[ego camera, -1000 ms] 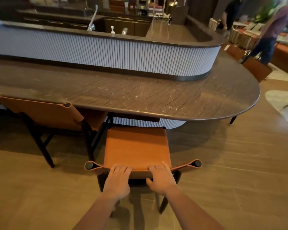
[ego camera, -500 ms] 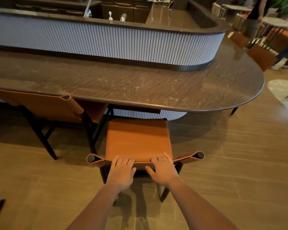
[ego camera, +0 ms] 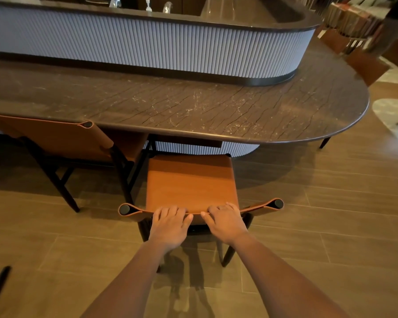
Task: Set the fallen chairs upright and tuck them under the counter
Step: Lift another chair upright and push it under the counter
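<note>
- Now your left hand (ego camera: 170,224) and right hand (ego camera: 225,222), at lower centre, grip the backrest of the upright chair (ego camera: 190,180), fingers curled over its top edge.
- Its seat faces the counter (ego camera: 193,106) across mid-frame.

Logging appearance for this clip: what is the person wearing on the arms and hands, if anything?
Nothing worn shows. The left hand and right hand are bare, without gloves; no ring, watch or bracelet is visible. The left forearm and right forearm are uncovered down to the picture's edge, so no sleeve is in view.
</note>
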